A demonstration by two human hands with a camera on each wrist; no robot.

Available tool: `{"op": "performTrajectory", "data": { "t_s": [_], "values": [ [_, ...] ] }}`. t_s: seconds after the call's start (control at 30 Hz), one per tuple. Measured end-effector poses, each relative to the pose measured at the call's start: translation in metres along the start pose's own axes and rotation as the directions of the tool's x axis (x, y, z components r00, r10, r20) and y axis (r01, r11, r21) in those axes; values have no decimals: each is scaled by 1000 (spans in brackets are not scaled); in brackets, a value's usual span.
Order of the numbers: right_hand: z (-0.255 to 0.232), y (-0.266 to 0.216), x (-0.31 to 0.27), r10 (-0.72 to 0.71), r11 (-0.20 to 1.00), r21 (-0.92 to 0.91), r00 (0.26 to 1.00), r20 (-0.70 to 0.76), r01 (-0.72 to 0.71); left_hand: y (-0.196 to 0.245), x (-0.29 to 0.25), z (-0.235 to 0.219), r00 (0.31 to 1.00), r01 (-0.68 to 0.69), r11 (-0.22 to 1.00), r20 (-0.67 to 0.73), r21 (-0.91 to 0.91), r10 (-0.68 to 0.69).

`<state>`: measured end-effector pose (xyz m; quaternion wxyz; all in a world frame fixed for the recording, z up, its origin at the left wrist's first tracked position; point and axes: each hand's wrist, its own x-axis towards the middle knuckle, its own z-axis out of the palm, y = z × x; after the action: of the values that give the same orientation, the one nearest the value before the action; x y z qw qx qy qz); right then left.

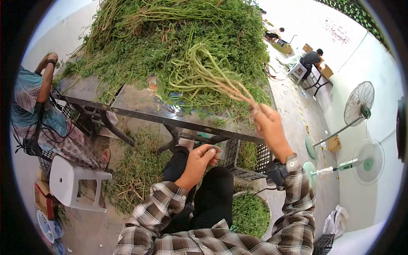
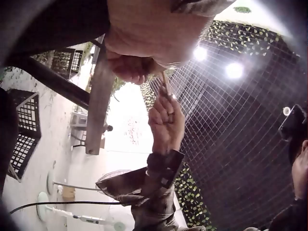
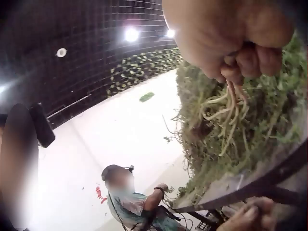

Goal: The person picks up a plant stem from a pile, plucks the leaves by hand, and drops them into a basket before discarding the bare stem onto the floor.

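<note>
A: What does the right hand (image 1: 268,127) have in its grip?

B: A bunch of long green stems (image 1: 204,74), pinched at the pale root ends. The fingers (image 3: 248,60) are curled tight round those ends; the right wrist view shows the thin roots hanging out below the fist.

A: Which way does the bunch point?

B: Its long axis runs up and to the left from the fist, slanting away from the person. The root ends sit in the hand and the stems fan out over the heap of greens (image 1: 170,38).

A: And the left hand (image 1: 199,161)?

B: Lower down, above the lap. Its fingers are curled and the thumb meets the fingertips, as if pinching something small; I cannot tell what, if anything, is held there.

A: What lies around?

B: The heap covers a table (image 1: 140,104) with a dark metal frame, right in front of the raised hand. Under the table edge stands a black crate (image 1: 250,159), with a round basin of greens (image 1: 250,214) beside the knee. Scraps litter the floor (image 1: 136,170). A white stool (image 1: 74,182) stands at the left, next to another seated person (image 1: 34,110). Two standing fans (image 1: 361,127) are at the right.
</note>
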<state>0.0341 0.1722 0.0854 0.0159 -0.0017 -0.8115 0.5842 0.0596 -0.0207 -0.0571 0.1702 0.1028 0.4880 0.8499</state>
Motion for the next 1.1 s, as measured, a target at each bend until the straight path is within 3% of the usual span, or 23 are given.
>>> {"op": "performTrajectory", "data": {
  "t_s": [0.1, 0.17, 0.2, 0.3, 0.37, 0.43, 0.5, 0.63, 0.7, 0.77, 0.87, 0.97, 1.03, 1.1],
  "values": [
    [-7, -19, -8, -111, 993, -42, 990, -86, 108, -1, 0, -1, 1000, 6, 1000, 2, -12, -6],
    [-7, -19, -14, -146, 966, -226, 987, -73, 126, 1, 1, -2, 1000, -2, 1000, 2, -1, 2],
    [-4, -3, -17, -229, 922, -328, 973, -36, 205, 1, 1, -2, 1000, -7, 1000, 2, 12, 7],
    [22, 16, -35, -119, 940, -315, 991, 61, 132, 9, 12, -3, 998, 69, 987, -2, -144, -70],
    [34, 40, -39, -175, 948, -256, 981, 80, 190, 21, 23, 0, 995, 89, 985, 48, -148, -82],
    [45, 46, -44, -228, 951, -194, 969, 91, 242, 33, 36, 10, 1000, -9, 984, 14, -180, 11],
    [51, 41, -52, -91, 981, -162, 988, 123, 110, 35, 54, 16, 1000, -16, 982, 5, -186, 18],
    [47, 54, -53, -65, 981, -171, 984, 164, 93, 16, 84, 19, 996, -68, 960, -77, -271, 49],
    [42, 57, -52, -97, 973, -192, 983, 157, 126, 10, 90, 18, 971, -93, 952, -237, -292, 22],
    [37, 51, -53, 40, 968, -250, 974, 224, 18, 12, 94, 18, 968, -106, 938, -248, -329, 23],
    [23, 31, -45, 116, 959, -283, 933, 341, -16, 17, 97, 22, 977, -98, 948, -212, -302, 34],
    [-2, 7, -14, 13, 877, -472, 977, 213, 91, 12, 104, 20, 972, -108, 964, -229, -243, 51],
    [-6, -2, 19, -113, 898, -408, 983, 145, 163, 10, 105, 21, 970, -105, 966, -240, -238, 47],
    [0, -11, 48, -65, 945, -310, 987, 149, 108, 7, 105, 21, 962, -112, 981, -266, -158, 67]
  ]
}}
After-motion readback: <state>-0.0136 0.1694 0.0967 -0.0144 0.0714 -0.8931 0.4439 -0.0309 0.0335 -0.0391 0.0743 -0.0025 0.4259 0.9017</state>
